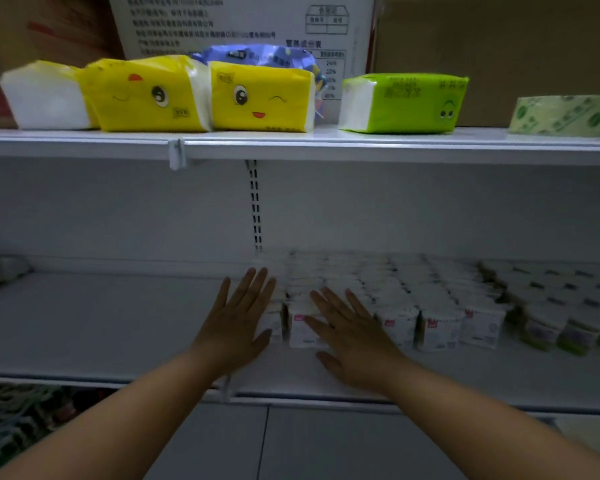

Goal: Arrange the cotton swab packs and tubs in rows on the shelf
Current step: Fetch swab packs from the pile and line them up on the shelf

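Several white cotton swab packs (440,327) with red marks stand in rows on the right half of the middle shelf (101,323). Further right are packs with green and purple labels (575,337). My left hand (238,323) lies flat with straight fingers against the left side of the leftmost row. My right hand (350,337) is spread flat over the front of the nearest pack (303,336) in that row. Neither hand grips anything.
The upper shelf (326,147) carries yellow tissue packs (260,98), a green tissue pack (402,102), a white pack (45,95) and a pale green pack (565,114). Cardboard boxes (243,26) stand behind them. A slotted upright (255,206) runs down the back wall.
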